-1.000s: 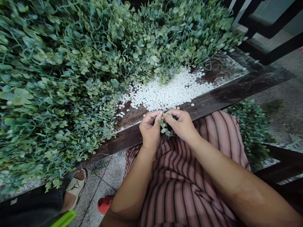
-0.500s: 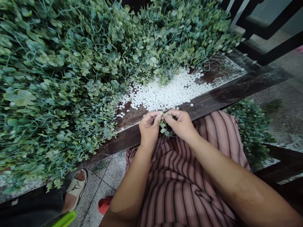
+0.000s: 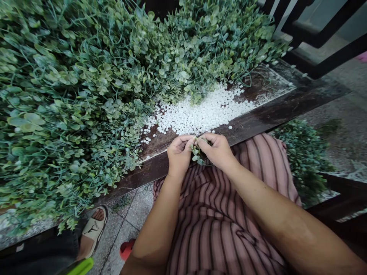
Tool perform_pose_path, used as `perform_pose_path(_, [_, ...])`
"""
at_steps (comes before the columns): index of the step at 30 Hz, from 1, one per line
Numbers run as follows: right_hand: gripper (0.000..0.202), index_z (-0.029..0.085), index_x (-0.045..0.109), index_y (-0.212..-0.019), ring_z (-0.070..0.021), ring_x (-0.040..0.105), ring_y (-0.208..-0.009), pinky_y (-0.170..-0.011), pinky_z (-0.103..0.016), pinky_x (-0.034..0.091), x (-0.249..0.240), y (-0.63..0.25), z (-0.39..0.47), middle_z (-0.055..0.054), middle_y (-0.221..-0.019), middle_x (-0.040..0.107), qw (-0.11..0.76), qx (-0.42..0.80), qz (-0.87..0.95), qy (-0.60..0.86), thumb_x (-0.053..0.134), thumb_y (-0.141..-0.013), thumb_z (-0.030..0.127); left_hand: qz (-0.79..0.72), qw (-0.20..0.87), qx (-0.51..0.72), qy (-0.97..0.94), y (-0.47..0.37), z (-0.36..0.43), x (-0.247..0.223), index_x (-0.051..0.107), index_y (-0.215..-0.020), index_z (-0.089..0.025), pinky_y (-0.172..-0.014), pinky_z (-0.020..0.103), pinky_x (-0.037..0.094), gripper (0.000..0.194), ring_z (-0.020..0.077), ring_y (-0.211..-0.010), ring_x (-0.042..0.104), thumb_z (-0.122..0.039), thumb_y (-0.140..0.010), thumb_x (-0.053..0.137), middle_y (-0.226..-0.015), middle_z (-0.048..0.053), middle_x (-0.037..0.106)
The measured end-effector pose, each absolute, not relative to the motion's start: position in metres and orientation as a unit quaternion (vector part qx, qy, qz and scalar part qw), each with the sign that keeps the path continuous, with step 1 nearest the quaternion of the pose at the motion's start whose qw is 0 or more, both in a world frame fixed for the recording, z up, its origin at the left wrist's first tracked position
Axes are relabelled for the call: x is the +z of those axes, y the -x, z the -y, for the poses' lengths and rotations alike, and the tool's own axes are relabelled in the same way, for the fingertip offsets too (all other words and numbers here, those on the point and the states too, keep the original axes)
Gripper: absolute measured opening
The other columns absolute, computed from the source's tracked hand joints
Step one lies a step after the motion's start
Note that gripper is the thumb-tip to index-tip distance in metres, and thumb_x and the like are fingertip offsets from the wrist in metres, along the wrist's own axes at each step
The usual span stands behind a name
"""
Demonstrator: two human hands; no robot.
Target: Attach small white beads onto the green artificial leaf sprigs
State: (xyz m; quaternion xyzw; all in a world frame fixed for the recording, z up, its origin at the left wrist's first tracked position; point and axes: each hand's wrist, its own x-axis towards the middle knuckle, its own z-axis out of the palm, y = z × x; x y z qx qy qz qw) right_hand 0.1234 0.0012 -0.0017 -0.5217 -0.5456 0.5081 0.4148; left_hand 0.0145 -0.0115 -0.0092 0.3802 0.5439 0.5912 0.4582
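Note:
My left hand (image 3: 178, 154) and my right hand (image 3: 218, 152) meet over the front edge of the dark table, both closed in a pinch. Between their fingertips is a small artificial leaf sprig (image 3: 196, 156), its green leaves hanging below the fingers. A tiny pale bit shows where the fingertips touch; its shape is too small to tell. Just beyond my hands lies a spread pile of small white plastic pieces (image 3: 197, 116). A large heap of artificial greenery (image 3: 86, 95) borders the pile on its left and far side.
The dark wooden table (image 3: 269, 112) slants upward to the right, toward black railing bars (image 3: 309, 34). More greenery (image 3: 304, 156) lies low at the right. Another person's sandalled foot (image 3: 93, 231), a red shoe (image 3: 126, 249) and a bright green object (image 3: 78, 267) are at lower left.
The view has shifted very slightly. My hands keep their pinch on the sprig in almost the same place, with only slight movement of the fingers.

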Motion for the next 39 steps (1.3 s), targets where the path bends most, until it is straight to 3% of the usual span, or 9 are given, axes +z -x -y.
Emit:
perform_pose_path(16, [0.02,0.017,0.048,-0.053,-0.0107,0.042,-0.057,-0.058,-0.025,0.036,-0.006,-0.124,-0.002,0.001,-0.054,0.046,0.419,0.482,0.567,0.521,0.048,-0.071,0.027,-0.546,0.439,0.567,-0.433,-0.013,0.012,-0.008,0.067,-0.067,-0.015,-0.072,0.024,0.047,0.01,0.0112,-0.071,0.06,-0.024,-0.062,0.07,-0.072,0.002,0.065])
perform_pose_path(23, [0.024,0.017,0.05,-0.058,-0.0106,0.043,-0.058,-0.059,-0.024,0.036,-0.003,-0.123,-0.005,0.002,-0.056,0.047,0.438,0.542,0.533,0.481,0.05,-0.073,0.036,-0.554,0.438,0.58,-0.407,-0.011,0.014,-0.011,0.068,-0.079,-0.017,-0.076,0.027,0.048,0.019,0.0126,-0.076,0.062,-0.033,-0.07,0.064,-0.081,0.005,0.069])
perform_pose_path(27, [0.024,0.017,0.05,-0.064,-0.0105,0.045,-0.058,-0.06,-0.025,0.037,-0.003,-0.122,-0.005,0.002,-0.059,0.049,0.463,0.562,0.491,0.478,0.05,-0.074,0.039,-0.544,0.457,0.596,-0.375,-0.006,0.022,-0.01,0.067,-0.089,-0.018,-0.07,0.026,0.049,0.028,0.013,-0.077,0.063,-0.041,-0.074,0.059,-0.087,0.005,0.068])
perform_pose_path(32, [0.023,0.018,0.045,-0.064,-0.01,0.041,-0.059,-0.059,-0.024,0.035,-0.005,-0.122,-0.006,0.003,-0.06,0.044,0.484,0.529,0.507,0.479,0.051,-0.074,0.038,-0.564,0.458,0.536,-0.43,-0.013,0.028,-0.001,0.065,-0.093,-0.019,-0.075,0.024,0.047,0.034,0.0126,-0.083,0.06,-0.029,-0.062,0.072,-0.094,0.005,0.066])
perform_pose_path(36, [0.024,0.018,0.044,-0.064,-0.009,0.038,-0.058,-0.057,-0.024,0.033,-0.004,-0.124,-0.006,0.004,-0.06,0.038,0.49,0.553,0.485,0.468,0.05,-0.074,0.039,-0.584,0.455,0.536,-0.405,-0.019,0.023,0.002,0.064,-0.086,-0.017,-0.073,0.023,0.047,0.025,0.01,-0.075,0.059,-0.023,-0.062,0.071,-0.082,0.003,0.066])
perform_pose_path(39, [0.022,0.017,0.048,-0.072,-0.0093,0.041,-0.06,-0.059,-0.024,0.035,-0.002,-0.125,-0.005,0.003,-0.064,0.044,0.489,0.594,0.455,0.449,0.056,-0.069,0.038,-0.573,0.466,0.562,-0.373,-0.016,0.021,-0.001,0.063,-0.081,-0.016,-0.069,0.021,0.046,0.024,0.0082,-0.068,0.058,-0.022,-0.06,0.072,-0.075,0.0,0.065])
